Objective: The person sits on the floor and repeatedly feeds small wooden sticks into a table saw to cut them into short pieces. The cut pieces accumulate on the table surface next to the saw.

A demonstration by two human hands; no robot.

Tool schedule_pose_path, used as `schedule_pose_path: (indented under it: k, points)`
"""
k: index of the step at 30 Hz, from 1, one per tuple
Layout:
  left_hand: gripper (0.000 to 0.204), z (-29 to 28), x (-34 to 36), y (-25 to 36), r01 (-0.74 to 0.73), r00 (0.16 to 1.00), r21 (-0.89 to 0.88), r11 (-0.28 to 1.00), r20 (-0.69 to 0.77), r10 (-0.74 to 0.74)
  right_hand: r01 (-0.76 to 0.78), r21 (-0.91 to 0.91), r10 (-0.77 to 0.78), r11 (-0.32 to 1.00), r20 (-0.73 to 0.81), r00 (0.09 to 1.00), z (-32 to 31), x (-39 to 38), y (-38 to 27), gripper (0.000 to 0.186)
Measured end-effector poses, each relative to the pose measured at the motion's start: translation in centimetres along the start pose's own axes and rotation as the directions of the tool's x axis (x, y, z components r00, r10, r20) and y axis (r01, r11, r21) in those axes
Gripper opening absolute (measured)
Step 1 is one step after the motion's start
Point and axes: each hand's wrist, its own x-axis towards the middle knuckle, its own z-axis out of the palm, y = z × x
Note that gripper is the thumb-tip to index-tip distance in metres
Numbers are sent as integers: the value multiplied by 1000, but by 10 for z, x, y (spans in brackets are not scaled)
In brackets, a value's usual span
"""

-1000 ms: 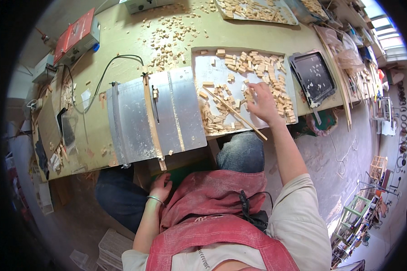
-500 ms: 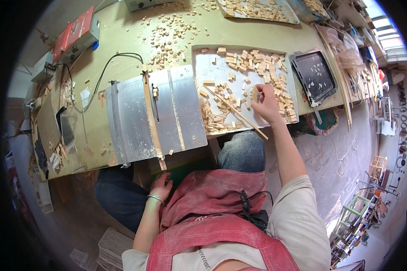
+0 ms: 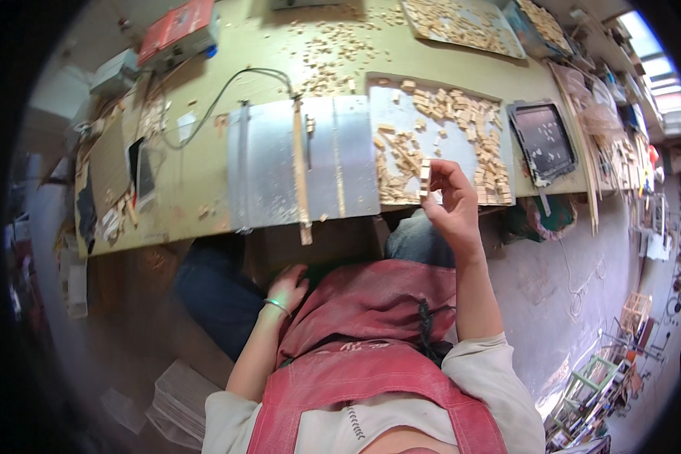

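Right hand [image 3: 452, 198] pinching wooden pieces [image 3: 425, 180] | left hand [image 3: 287, 286] loose | pale tray [image 3: 392, 113] between metal plate [image 3: 268, 166], black tray [image 3: 536, 125]

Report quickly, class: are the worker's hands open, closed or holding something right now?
Left hand: open and relaxed, nothing visible in it.
Right hand: closed, pinching pale wood; whether one block or several cannot be told.

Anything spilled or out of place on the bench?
Possibly: loose blocks lie strewn on the bench beyond the metal plate, while others sit in trays. Looks like spillage, though it may be deliberate.
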Motion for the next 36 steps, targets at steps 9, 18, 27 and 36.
schedule_pose_path:
  k: [9, 18, 27, 36]
  points:
    - [29, -17, -36, 87, -374, 924, -76, 924, -119, 364, 413, -600, -243, 686, 345, 906, 112, 12, -18, 50]
    - [21, -72, -45, 165, -606, 661, 83, 791, -501, 559, 386, -620, -238, 683, 311, 920, 125, 13, -6, 38]
    - [22, -91, -31, 169, -543, 588, 230, 808, -582, 561, 312, -863, -163, 397, 268, 949, 149, 13, -17, 41]
    - [19, -92, -43, 153, -513, 619, 212, 832, -580, 530, 186, -876, -52, 444, 182, 982, 143, 30, -14, 32]
